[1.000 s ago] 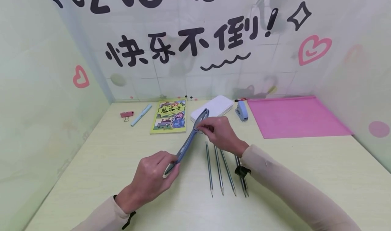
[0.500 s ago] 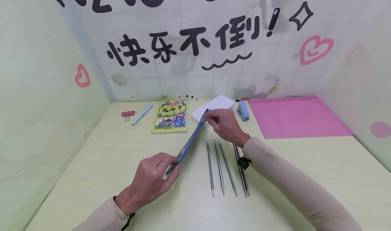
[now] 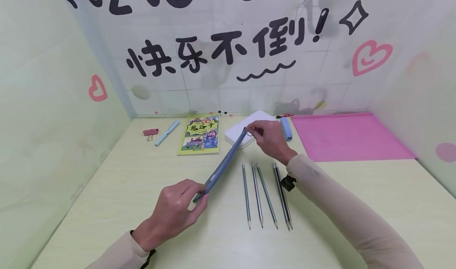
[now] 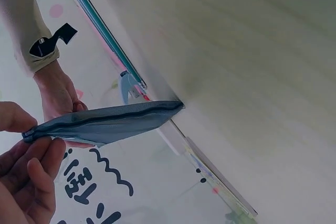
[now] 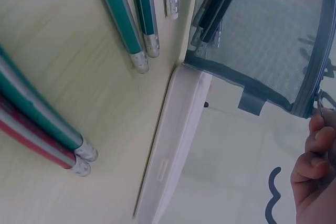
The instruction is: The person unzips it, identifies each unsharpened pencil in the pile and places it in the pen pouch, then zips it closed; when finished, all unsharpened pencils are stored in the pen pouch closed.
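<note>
A blue-grey mesh zip pouch (image 3: 225, 167) is held up on a slant above the table, its top edge drawn together. My left hand (image 3: 178, 205) pinches the near end between thumb and fingers, as the left wrist view also shows. At the far end, my right hand (image 3: 268, 139) pinches the zipper pull (image 5: 320, 103). Through the mesh in the right wrist view, dark pencils (image 5: 216, 14) show inside. Several more striped pencils (image 3: 257, 197) lie on the table below, points toward me, with white-ended erasers away.
Along the back are a red binder clip (image 3: 151, 132), light blue pen (image 3: 167, 133), yellow book (image 3: 198, 135), white case (image 3: 236, 131) and blue stapler (image 3: 286, 129), partly behind my right hand. A pink sheet (image 3: 350, 137) lies at the back right, near the wall.
My right hand has slid the zipper pull away from me to the pouch's far end. The gap there has closed and the pouch looks narrower. My left hand keeps its pinch.
</note>
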Available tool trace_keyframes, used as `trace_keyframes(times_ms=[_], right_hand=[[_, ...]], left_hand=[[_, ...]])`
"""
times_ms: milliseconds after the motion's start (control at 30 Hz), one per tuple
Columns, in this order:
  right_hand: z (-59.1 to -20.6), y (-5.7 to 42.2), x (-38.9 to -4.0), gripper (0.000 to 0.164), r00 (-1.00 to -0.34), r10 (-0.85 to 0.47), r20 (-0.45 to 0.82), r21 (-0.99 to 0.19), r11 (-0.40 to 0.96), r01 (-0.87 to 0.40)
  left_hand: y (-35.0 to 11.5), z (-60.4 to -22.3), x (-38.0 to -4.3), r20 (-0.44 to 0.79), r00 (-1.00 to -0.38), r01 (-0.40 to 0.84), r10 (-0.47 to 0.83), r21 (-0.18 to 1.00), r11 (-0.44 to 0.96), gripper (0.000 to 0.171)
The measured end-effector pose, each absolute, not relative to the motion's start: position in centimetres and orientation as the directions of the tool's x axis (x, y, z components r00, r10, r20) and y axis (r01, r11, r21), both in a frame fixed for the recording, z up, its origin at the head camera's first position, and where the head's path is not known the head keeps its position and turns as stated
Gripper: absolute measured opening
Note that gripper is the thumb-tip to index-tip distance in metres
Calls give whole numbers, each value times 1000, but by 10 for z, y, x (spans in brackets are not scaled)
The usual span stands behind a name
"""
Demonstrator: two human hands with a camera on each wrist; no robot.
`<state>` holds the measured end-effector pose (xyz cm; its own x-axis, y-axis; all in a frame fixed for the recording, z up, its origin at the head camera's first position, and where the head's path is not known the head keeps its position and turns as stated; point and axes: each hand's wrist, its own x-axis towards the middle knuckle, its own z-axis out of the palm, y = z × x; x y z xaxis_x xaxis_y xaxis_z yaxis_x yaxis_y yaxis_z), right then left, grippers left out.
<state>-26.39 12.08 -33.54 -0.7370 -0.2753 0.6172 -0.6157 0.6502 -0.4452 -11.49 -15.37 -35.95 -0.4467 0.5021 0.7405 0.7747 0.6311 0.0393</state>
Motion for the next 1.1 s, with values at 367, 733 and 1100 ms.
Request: trace_keyframes(times_ms=[367, 733, 1100], right_hand=[[-333, 122, -269, 11, -770, -214, 600, -500, 651, -571], [-332, 115, -247, 13, -829, -207, 519, -615, 583, -531], [-339, 105, -206, 12, -811, -333, 481, -621, 524, -583]], left_hand=[[-162, -357, -117, 748, -445, 744, 492, 3, 668, 23], [-211, -346, -124, 747, -495, 612, 445, -65, 789, 25], [-252, -344, -141, 717, -548, 504, 430, -127, 854, 30]])
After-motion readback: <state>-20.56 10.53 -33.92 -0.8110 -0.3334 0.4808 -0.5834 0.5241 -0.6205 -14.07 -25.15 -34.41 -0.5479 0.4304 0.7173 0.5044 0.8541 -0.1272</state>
